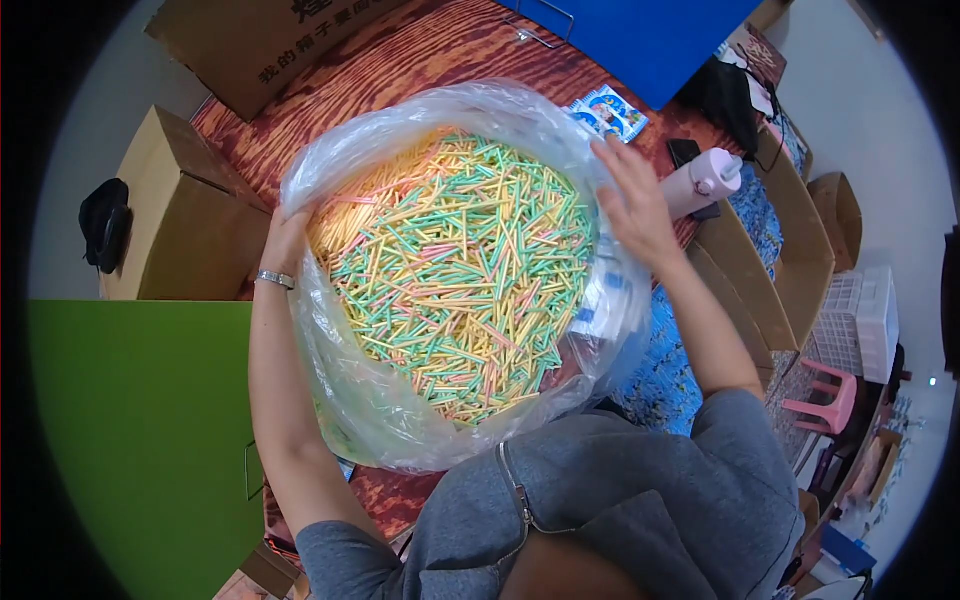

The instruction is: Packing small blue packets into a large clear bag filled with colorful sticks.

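A large clear plastic bag stands wide open on the table, full of thin pastel sticks in yellow, green and pink. My left hand grips the bag's left rim, its fingers partly hidden by the plastic. On the opposite side my right hand lies against the rim with fingers stretched and apart. Blue-and-white printed packaging shows at the bag's right side, beneath that hand.
Behind the bag lie small blue packets. A pink bottle stands close to my right hand. Cardboard boxes are at the left, with a green panel nearer me. A blue panel is at the back. Open cartons stand at the right.
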The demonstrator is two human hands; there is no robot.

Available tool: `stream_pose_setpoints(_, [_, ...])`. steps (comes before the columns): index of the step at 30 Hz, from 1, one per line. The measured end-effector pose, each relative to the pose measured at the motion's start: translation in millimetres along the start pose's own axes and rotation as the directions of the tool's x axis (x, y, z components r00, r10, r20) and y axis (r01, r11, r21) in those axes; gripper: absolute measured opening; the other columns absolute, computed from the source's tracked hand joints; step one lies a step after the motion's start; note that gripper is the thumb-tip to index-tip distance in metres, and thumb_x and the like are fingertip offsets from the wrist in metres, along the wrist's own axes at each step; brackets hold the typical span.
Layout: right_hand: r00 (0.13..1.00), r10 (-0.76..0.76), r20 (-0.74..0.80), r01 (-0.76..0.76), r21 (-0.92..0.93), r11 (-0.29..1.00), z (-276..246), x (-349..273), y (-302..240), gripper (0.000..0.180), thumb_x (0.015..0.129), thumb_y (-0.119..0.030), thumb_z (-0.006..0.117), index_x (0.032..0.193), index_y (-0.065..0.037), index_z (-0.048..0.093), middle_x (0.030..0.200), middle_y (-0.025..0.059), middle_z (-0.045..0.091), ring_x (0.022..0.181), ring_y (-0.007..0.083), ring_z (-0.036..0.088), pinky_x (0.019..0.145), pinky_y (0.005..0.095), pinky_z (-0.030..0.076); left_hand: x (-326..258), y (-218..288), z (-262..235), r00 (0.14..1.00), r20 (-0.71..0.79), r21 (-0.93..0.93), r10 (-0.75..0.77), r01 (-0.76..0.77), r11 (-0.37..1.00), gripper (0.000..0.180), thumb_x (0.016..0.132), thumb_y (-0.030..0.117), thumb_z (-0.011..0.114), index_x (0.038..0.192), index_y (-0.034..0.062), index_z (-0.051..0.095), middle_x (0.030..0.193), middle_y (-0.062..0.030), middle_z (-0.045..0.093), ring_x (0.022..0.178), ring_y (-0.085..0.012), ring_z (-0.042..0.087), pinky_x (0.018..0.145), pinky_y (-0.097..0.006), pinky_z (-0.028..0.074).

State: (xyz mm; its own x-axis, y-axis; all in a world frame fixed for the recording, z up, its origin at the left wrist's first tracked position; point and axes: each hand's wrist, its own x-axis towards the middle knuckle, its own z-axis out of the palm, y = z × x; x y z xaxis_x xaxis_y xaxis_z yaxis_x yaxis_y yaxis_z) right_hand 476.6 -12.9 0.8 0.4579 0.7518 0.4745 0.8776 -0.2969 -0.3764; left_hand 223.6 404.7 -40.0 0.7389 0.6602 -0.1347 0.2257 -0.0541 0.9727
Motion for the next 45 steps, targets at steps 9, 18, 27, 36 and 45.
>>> stream_pose_setpoints(9, [0.939,0.341,-0.046,-0.333,0.122,0.935,89.1,-9.0,-39.2,0.051,0.098,-0.038,0.045,0.138,-0.006,0.047,0.141,0.0258,0.042,0.132,0.0416,0.037,0.110,0.0466,0.028,-1.1,-2.6,1.4,0.998,-0.016,-0.003,-0.056,0.056,0.998,0.030,0.094,0.014,0.055,0.118,-0.0008,0.064,0.114,-0.0057,0.065,0.107,-0.0151,0.058,0.093,-0.028,0.043])
stream_pose_setpoints(18, [0.881,0.461,-0.105,-0.423,0.259,0.868,103.1,0.0,-13.3,0.048,0.097,-0.035,0.051,0.133,-0.004,0.052,0.134,0.0195,0.052,0.126,0.0344,0.046,0.108,0.0407,0.032,-3.6,7.0,7.9,0.999,-0.038,0.048,-0.034,0.036,0.998,0.032,0.094,0.017,0.057,0.120,-0.0010,0.063,0.114,-0.0057,0.066,0.106,-0.0151,0.058,0.093,-0.029,0.043])
stream_pose_setpoints(27, [0.997,0.045,-0.067,-0.050,-0.070,0.996,65.8,56.1,-22.8,0.054,0.093,-0.037,0.056,0.139,-0.010,0.047,0.142,0.0258,0.041,0.128,0.0410,0.042,0.108,0.0467,0.031,-5.7,6.0,6.0,1.000,0.008,0.025,-0.014,0.013,1.000,0.030,0.090,0.010,0.056,0.116,-0.0023,0.064,0.112,-0.0056,0.065,0.106,-0.0149,0.057,0.095,-0.028,0.042])
stream_pose_setpoints(36, [0.861,-0.051,0.505,-0.060,0.201,0.978,149.3,135.3,18.1,0.062,0.097,-0.050,0.041,0.149,-0.018,0.032,0.152,0.0199,0.032,0.140,0.0309,0.033,0.114,0.0403,0.027,-4.7,4.3,13.2,1.000,0.022,-0.013,-0.012,0.012,1.000,0.033,0.089,0.014,0.061,0.119,-0.0002,0.064,0.116,-0.0046,0.064,0.110,-0.0149,0.056,0.099,-0.029,0.040])
stream_pose_setpoints(45, [0.827,-0.490,0.278,0.502,0.029,0.864,126.0,202.6,-112.5,0.061,0.085,-0.045,0.065,0.138,-0.019,0.048,0.133,0.0190,0.051,0.121,0.0362,0.051,0.098,0.0469,0.044,-10.3,11.1,7.5,0.995,0.091,-0.057,0.027,-0.022,0.998,0.035,0.085,0.019,0.061,0.115,0.0007,0.065,0.113,-0.0078,0.066,0.107,-0.0174,0.058,0.094,-0.030,0.043])
